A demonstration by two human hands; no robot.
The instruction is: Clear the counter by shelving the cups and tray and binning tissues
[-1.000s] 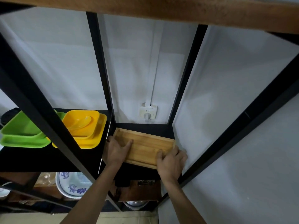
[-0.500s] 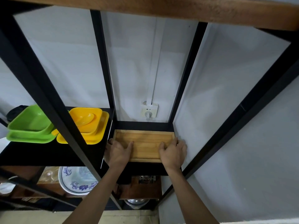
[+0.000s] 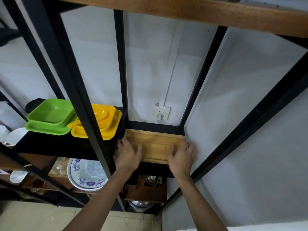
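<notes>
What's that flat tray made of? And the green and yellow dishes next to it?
The tray looks like pale matte wood, perhaps bamboo: grain lines show. The green dishes and yellow dishes look like glossy plastic or melamine: bright, even colour with soft shine.

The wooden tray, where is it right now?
In the head view the wooden tray lies flat on the black shelf, right of the yellow dishes and below the wall socket, with the left hand and right hand on its near corners.

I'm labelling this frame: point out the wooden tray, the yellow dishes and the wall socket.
wooden tray (image 3: pixel 155 144), head view, bare inner floor.
yellow dishes (image 3: pixel 115 124), head view, lower plate's right rim.
wall socket (image 3: pixel 161 111), head view, faceplate.
</notes>
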